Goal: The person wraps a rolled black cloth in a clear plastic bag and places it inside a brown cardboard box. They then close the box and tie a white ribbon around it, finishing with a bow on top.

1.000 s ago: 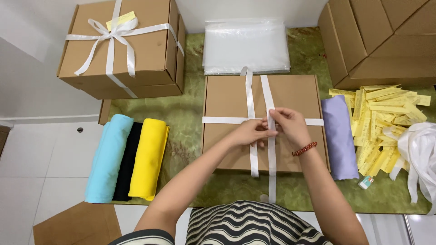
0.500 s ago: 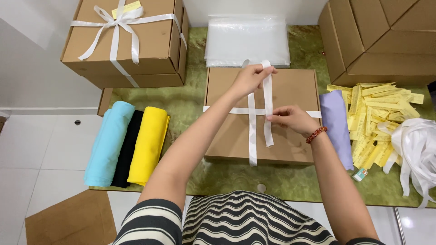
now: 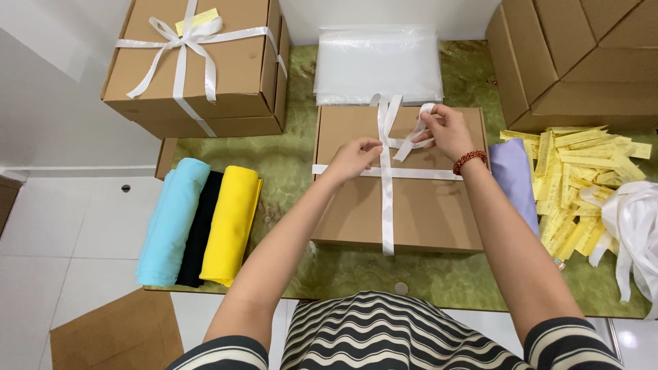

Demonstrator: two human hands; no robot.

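A flat brown cardboard box (image 3: 425,205) lies on the green table with a white ribbon (image 3: 387,205) crossed over its lid. My left hand (image 3: 355,156) pinches the ribbon near the crossing on the lid. Above the box's far edge, my right hand (image 3: 445,130), with a red bead bracelet on the wrist, holds a loop of the same ribbon. Loose ribbon ends curl at the far edge of the box.
A tied box with a ribbon bow (image 3: 199,65) stands at the back left. Clear plastic bags (image 3: 377,65) lie behind. Stacked plain boxes (image 3: 582,58) are at back right. Rolled blue, black and yellow cloths (image 3: 199,223) lie left; lilac cloth (image 3: 514,181), yellow paper strips (image 3: 576,178) and white ribbon (image 3: 634,226) lie right.
My right hand has risen from the lid's middle to the far edge, lifting a ribbon loop. My left hand has come back down from the far edge to the ribbon crossing.
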